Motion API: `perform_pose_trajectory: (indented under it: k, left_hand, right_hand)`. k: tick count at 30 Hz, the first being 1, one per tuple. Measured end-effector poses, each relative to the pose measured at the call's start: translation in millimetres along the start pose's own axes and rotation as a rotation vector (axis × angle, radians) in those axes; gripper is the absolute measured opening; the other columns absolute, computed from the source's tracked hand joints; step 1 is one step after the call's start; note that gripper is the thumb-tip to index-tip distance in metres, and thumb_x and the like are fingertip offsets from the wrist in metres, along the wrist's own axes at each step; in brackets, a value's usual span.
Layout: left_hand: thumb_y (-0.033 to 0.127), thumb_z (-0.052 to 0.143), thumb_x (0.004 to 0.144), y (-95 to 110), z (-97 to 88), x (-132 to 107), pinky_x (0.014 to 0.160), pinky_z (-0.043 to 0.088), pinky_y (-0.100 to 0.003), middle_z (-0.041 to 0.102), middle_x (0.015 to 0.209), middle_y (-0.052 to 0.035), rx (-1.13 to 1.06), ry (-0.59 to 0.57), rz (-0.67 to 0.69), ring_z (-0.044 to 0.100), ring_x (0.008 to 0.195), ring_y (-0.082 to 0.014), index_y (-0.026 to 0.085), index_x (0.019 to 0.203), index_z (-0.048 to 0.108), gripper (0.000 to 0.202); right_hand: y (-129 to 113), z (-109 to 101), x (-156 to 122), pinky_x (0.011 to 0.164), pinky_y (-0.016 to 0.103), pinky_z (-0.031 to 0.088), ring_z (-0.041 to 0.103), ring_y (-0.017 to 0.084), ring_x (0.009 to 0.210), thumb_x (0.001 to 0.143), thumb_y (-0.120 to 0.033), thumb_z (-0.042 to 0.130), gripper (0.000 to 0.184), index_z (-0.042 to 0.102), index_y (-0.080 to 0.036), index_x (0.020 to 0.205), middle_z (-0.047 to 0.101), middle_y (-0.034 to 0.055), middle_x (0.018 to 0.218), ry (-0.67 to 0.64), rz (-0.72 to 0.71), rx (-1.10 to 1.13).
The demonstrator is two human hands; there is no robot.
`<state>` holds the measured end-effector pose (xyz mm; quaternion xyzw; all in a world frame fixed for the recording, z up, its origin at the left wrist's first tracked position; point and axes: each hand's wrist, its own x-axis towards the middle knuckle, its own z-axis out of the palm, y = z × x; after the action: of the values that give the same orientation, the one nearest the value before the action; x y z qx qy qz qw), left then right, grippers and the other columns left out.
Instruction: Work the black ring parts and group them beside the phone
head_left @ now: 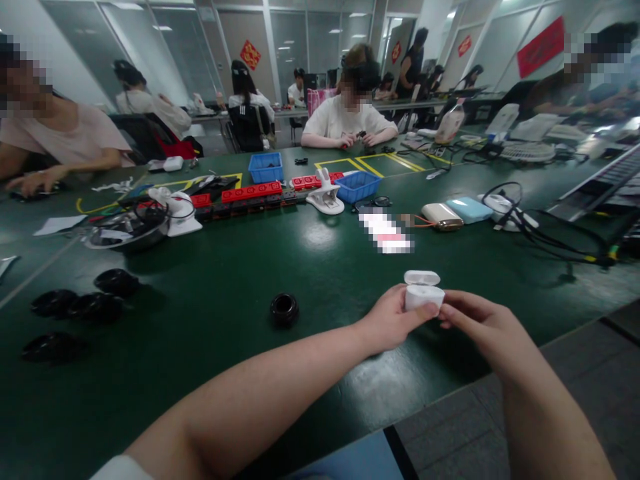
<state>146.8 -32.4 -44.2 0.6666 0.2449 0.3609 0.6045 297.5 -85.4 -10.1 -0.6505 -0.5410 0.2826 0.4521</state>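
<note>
A small white earbud case [423, 291] with its lid flipped up is held between both hands above the near edge of the green table [320, 267]. My left hand [390, 323] grips the case's left side with curled fingers. My right hand [480, 327] pinches its right side. A black ring-shaped part [284, 309] lies on the table to the left of my hands.
Several black round parts [75, 307] lie at the left. Red power strips [253, 192], blue bins [357, 185], a white clamp stand [326, 197], power banks [443, 217] and cables [550, 233] cross the middle. Other people sit opposite and at the left.
</note>
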Motion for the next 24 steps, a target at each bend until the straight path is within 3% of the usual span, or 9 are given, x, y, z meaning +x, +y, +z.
perform_pose_trajectory:
  k: [5, 8, 12, 15, 17, 19, 21, 24]
  left_hand:
    - [0.027, 0.051, 0.087, 3.4, 2.9, -1.4, 0.092, 0.038, -0.031, 0.056, 0.102, -0.0074, 0.105, 0.090, 0.022, 0.051, 0.099, -0.0195, 0.012, 0.097, 0.059, 0.020]
    - [0.026, 0.052, 0.086, 7.1, 2.0, 0.7, 0.093, 0.037, -0.030, 0.058, 0.097, -0.0058, 0.172, 0.064, 0.017, 0.050, 0.100, -0.0187, 0.014, 0.091, 0.062, 0.017]
    - [0.026, 0.049, 0.087, 19.0, -4.8, -8.9, 0.091, 0.039, -0.032, 0.055, 0.106, -0.0098, 0.270, 0.053, -0.041, 0.048, 0.103, -0.0211, 0.012, 0.104, 0.060, 0.024]
    - [0.014, 0.047, 0.085, 39.0, -16.7, -34.7, 0.080, 0.045, -0.030, 0.061, 0.098, -0.0097, 0.303, -0.026, -0.102, 0.057, 0.085, -0.0177, 0.010, 0.103, 0.063, 0.024]
    - [0.009, 0.047, 0.082, 59.4, -28.1, -57.8, 0.071, 0.047, -0.026, 0.066, 0.079, -0.0047, 0.307, -0.214, -0.198, 0.061, 0.072, -0.0146, 0.014, 0.098, 0.067, 0.025]
    - [0.006, 0.047, 0.080, 82.4, -40.6, -82.4, 0.073, 0.046, -0.026, 0.068, 0.080, -0.0042, 0.330, -0.323, -0.204, 0.063, 0.076, -0.0147, 0.016, 0.091, 0.069, 0.026]
    - [0.007, 0.050, 0.079, 100.9, -52.3, -109.5, 0.065, 0.047, -0.026, 0.069, 0.074, -0.0021, 0.272, -0.250, -0.288, 0.064, 0.071, -0.0152, 0.018, 0.079, 0.068, 0.021]
    - [0.023, 0.058, 0.081, 104.2, -66.2, -162.6, 0.055, 0.047, -0.029, 0.069, 0.069, -0.0002, 0.064, -0.032, -0.411, 0.064, 0.062, -0.0168, 0.025, 0.089, 0.060, 0.008]
  right_hand:
    - [3.7, 8.7, -1.5, 0.052, 0.027, 0.048, 0.058, 0.016, 0.054, 0.058, -0.052, 0.071, 0.043, 0.069, -0.015, 0.079, 0.064, 0.0050, 0.062, -0.160, 0.029, 0.139]
    - [5.7, 12.1, -3.0, 0.051, 0.026, 0.046, 0.055, 0.014, 0.051, 0.059, -0.049, 0.072, 0.037, 0.067, -0.015, 0.074, 0.061, 0.0027, 0.057, -0.136, 0.018, 0.198]
    - [14.0, 15.1, -2.5, 0.053, 0.025, 0.045, 0.053, 0.013, 0.053, 0.061, -0.047, 0.071, 0.033, 0.066, -0.017, 0.074, 0.059, 0.0010, 0.059, -0.042, 0.007, 0.246]
    - [22.1, 16.2, 0.4, 0.054, 0.024, 0.043, 0.052, 0.013, 0.056, 0.063, -0.047, 0.069, 0.032, 0.064, -0.018, 0.076, 0.058, 0.0002, 0.062, 0.043, 0.006, 0.286]
    - [26.1, 16.6, 2.1, 0.055, 0.024, 0.043, 0.052, 0.013, 0.057, 0.064, -0.047, 0.069, 0.031, 0.064, -0.018, 0.076, 0.057, 0.0000, 0.061, 0.074, 0.011, 0.307]
    - [28.2, 16.6, 3.0, 0.056, 0.025, 0.043, 0.053, 0.013, 0.057, 0.064, -0.046, 0.069, 0.031, 0.063, -0.018, 0.075, 0.057, 0.0000, 0.060, 0.078, 0.017, 0.321]
    - [28.8, 16.4, 3.1, 0.057, 0.025, 0.043, 0.053, 0.013, 0.058, 0.064, -0.045, 0.070, 0.030, 0.063, -0.018, 0.076, 0.057, 0.0000, 0.061, 0.072, 0.025, 0.329]
    - [28.1, 16.3, 2.7, 0.058, 0.026, 0.043, 0.053, 0.014, 0.059, 0.065, -0.043, 0.069, 0.029, 0.063, -0.018, 0.078, 0.058, 0.0001, 0.062, 0.066, 0.031, 0.330]
